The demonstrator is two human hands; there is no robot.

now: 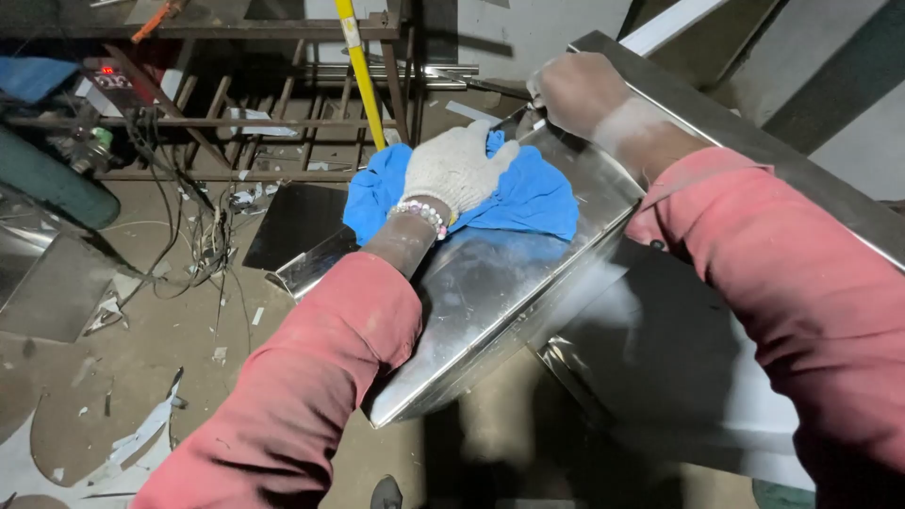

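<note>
- While the left hand (459, 168), in a white knitted work glove, lies flat with fingers spread on a crumpled bright-blue cloth (528, 193), the cloth is pressed to the shiny folded stainless-steel sheet panel (490, 292).
- Panel sits centre frame, its long axis running from 7 o'clock up to 1 o'clock; the cloth is on its upper half, near 12 o'clock of the panel face.
- Right hand (577, 92), bare, at 1 o'clock of the cloth; fingers curled closed over the panel's far top edge, holding it steady.
- Judged step: wiping the steel face, one hand rubbing, the other bracing. The face below the cloth shows hazy smears toward 6 o'clock.
- Next move, as I read it, calls for firm palm pressure, the cloth kept bunched under the glove, and the brace held so the panel does not slide.
- Surroundings: yellow pole (363, 80) at 11 o'clock, rusty metal rack (255, 123) behind, tangled wires (203, 240) at 9 o'clock on the dusty floor.
</note>
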